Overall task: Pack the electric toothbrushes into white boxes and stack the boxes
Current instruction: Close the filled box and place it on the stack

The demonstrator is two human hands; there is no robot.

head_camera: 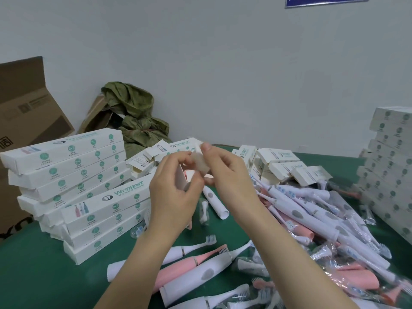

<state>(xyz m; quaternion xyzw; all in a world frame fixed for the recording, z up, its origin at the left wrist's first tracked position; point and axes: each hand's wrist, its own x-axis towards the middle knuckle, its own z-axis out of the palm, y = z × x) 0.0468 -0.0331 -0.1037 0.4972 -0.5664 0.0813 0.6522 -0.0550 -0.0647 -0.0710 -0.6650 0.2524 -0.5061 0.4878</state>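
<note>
One white box (181, 177) is held above the green tabletop (33, 275), its body gripped by the left hand (176, 192), its end flap (201, 162) pinched by the right hand (227, 172). Something pink, perhaps a toothbrush (189, 175), is seen inside. Closing is judged underway; the flap must be tucked in next.

surface: green table (33, 275) | left: stacked white boxes (73, 175) | right: loose toothbrushes (312, 219), box stack (392, 166) | far: open boxes (278, 161)

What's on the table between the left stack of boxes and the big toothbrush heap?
Head view: a white toothbrush handle and a wrapped brush head lie there.
</note>
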